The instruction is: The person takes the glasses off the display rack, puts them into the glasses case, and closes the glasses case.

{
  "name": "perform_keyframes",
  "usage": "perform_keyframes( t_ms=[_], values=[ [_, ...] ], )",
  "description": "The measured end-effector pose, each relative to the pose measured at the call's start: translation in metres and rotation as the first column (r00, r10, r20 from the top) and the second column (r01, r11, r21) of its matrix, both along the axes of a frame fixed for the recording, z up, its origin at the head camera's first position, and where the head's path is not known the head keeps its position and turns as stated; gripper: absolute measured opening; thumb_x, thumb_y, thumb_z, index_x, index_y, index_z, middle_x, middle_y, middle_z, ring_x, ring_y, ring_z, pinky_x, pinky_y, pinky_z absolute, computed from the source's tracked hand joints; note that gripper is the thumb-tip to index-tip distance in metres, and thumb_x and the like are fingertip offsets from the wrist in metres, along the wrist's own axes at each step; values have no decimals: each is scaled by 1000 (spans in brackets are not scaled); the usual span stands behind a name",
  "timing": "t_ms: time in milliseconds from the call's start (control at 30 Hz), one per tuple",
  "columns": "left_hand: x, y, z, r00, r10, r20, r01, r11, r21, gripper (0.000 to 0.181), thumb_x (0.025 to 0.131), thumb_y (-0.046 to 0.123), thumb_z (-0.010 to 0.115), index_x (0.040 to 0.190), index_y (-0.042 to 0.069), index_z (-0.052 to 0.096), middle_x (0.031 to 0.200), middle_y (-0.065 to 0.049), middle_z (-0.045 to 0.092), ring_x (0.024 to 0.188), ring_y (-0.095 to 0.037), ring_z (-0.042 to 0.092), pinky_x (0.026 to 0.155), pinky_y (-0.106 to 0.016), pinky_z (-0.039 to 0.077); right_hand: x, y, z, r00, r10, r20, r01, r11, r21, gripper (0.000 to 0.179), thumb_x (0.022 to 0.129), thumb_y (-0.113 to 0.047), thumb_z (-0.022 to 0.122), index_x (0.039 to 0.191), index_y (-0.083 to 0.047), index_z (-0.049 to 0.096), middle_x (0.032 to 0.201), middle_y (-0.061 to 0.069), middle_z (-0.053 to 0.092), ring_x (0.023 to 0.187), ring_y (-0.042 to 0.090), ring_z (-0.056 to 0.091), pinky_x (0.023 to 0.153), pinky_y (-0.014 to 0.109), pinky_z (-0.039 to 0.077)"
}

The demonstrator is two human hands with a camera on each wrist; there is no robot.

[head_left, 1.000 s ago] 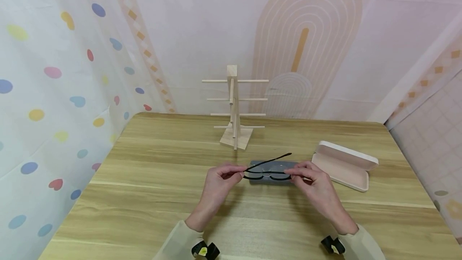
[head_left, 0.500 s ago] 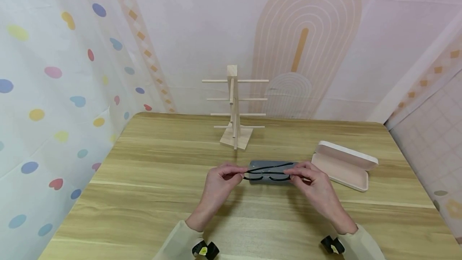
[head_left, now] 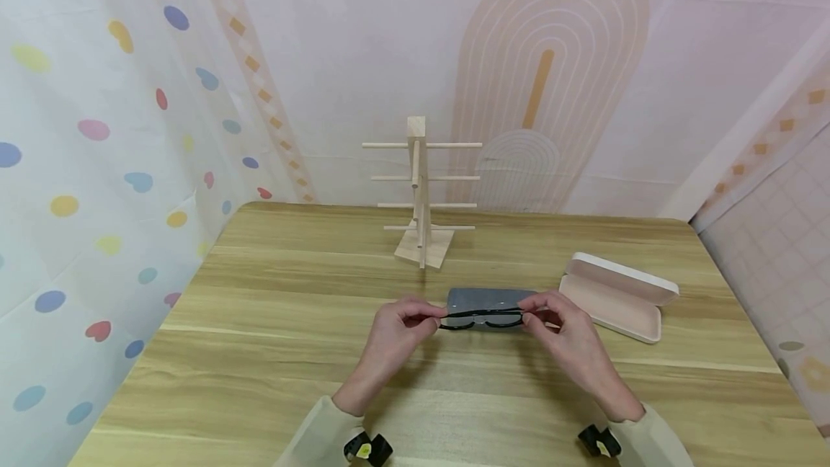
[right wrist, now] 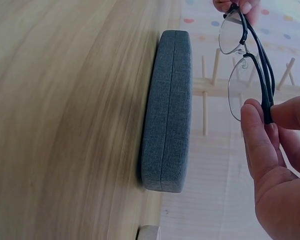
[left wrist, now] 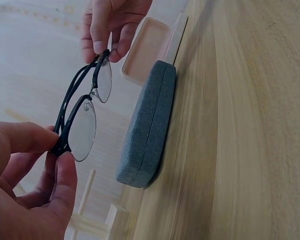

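Black half-rim eyeglasses (head_left: pixel 483 313) hang in the air between my two hands, both temples folded in behind the lenses. My left hand (head_left: pixel 405 326) pinches one end of the frame between thumb and fingers. At the other end, my right hand (head_left: pixel 563 323) pinches the opposite hinge corner. In the left wrist view the clear lenses (left wrist: pixel 84 125) and thin metal lower rims show plainly. Beneath the glasses, apart from them, a closed grey-blue glasses case (right wrist: pixel 167 110) lies on the table; the hands and glasses partly cover it in the head view.
To the right, an open white glasses case (head_left: pixel 612 300) with a pink lining lies beside my right hand. Behind the hands stands a wooden rack (head_left: pixel 420 193) with several pegs on a square base. A patterned curtain (head_left: pixel 350 56) backs the wooden table (head_left: pixel 259 352).
The raised temple has swung down and in, and now lies folded along the frame. My left fingers have shifted slightly at their end; the right hand has barely moved.
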State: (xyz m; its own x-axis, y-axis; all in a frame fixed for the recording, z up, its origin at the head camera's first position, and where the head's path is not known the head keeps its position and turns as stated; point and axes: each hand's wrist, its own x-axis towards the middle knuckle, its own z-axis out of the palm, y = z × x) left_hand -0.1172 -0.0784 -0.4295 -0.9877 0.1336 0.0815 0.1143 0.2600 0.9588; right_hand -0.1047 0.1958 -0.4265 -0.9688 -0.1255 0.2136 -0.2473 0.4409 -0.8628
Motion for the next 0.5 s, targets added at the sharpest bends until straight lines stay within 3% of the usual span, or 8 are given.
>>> perform_keyframes(
  t_ms=[200, 367, 500],
  values=[
    [-1, 1, 0, 1000, -27, 12, 27, 1000, -7, 15, 90, -1, 73, 98, 7, 83, 103, -5, 74, 92, -15, 66, 76, -20, 55, 1, 4, 0, 1000, 0, -3, 0, 1000, 10, 17, 98, -3, 69, 112, -7, 78, 115, 6, 63, 101, 14, 65, 87, 20, 56],
    [-3, 2, -1, 995, -48, 83, 41, 996, 74, 16, 92, 1, 72, 105, 4, 81, 107, -9, 76, 92, -14, 67, 78, -23, 56, 1, 9, 1, 1000, 4, -6, -4, 1000, -1, 18, 99, -4, 67, 114, -7, 78, 123, 9, 65, 106, 11, 64, 88, 19, 56],
    [-6, 4, -2, 989, -45, 144, 26, 991, 133, 18, 93, 5, 73, 109, 1, 79, 108, -10, 76, 90, -14, 67, 82, -33, 59, 2, 14, 1, 1000, 24, 15, -23, 998, -55, 20, 100, -5, 67, 118, -4, 76, 120, 10, 69, 100, 9, 69, 87, 20, 57]
  ],
)
